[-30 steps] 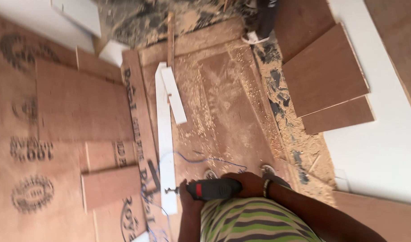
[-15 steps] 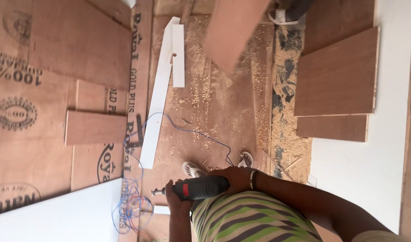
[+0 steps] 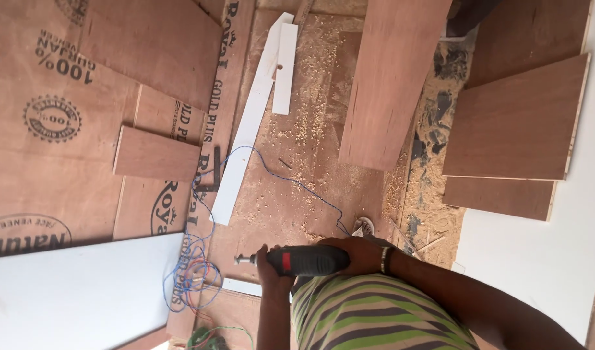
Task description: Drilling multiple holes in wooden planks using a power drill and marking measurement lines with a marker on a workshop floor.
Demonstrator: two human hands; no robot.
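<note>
Wires, blue and red, coil low left of centre. Beside them the left hand wraps the front of a dark electric drill; the right hand closes on its rear. It looks heavy and rigid, best held two-handed so.

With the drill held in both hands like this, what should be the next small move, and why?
Probably lower the drill toward the boards: its bit points sideways in the air, touching nothing. The right hand grips the rear, the left hand the front, and the blue cable lies loose across the sawdust.
</note>
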